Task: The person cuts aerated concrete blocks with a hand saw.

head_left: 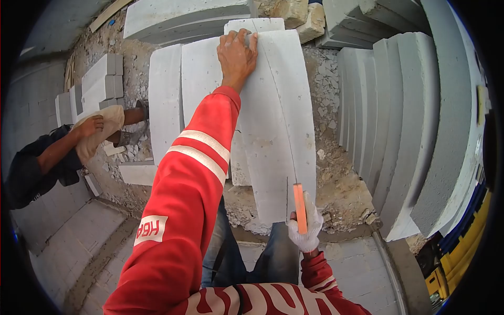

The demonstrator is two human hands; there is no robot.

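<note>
A long pale aerated concrete block point(265, 126) lies in front of me on other blocks. My left hand point(237, 56), bare, presses on its far end with fingers spread and slightly bent near the edge. In a white knit glove, my right hand point(306, 228) closes around the orange handle of a handsaw point(300, 207) at the near right part of the block. The blade appears nearly edge-on as a thin dark line running away from the handle. That line continues along the block toward the far end. A short dark mark shows left of the handle.
Curved pale blocks point(404, 115) stand in a row on the right. More blocks point(189, 16) lie at the far side, with smaller ones point(102, 79) on the left. A person point(58, 147) is at the left. Rubble point(328, 84) covers the ground; yellow objects point(462, 252) sit lower right.
</note>
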